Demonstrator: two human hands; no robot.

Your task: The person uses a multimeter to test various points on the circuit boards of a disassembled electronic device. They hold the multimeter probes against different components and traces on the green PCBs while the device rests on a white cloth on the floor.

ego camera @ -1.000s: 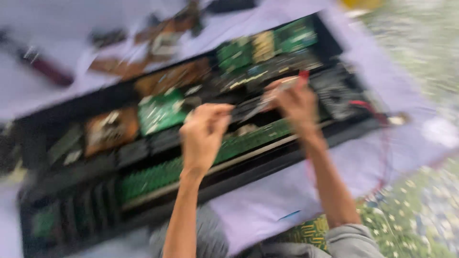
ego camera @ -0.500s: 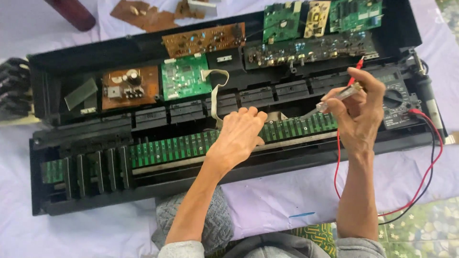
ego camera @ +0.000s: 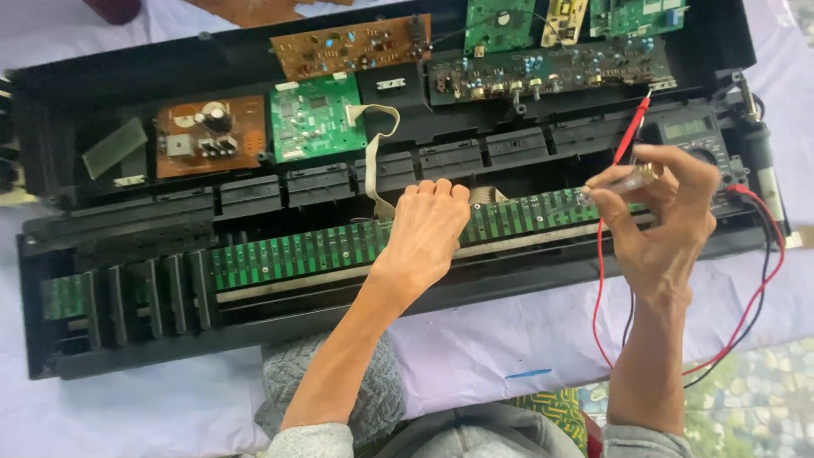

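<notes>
My left hand lies flat, fingers together and holding nothing, on the long green contact board inside the opened black keyboard case. It covers part of that strip. My right hand pinches a slim metal tool over the board's right end; its tip is hard to make out. Behind my fingers, a multimeter is partly hidden, beside a red probe.

Slim clear-handled probe tilted over long green board.
</notes>
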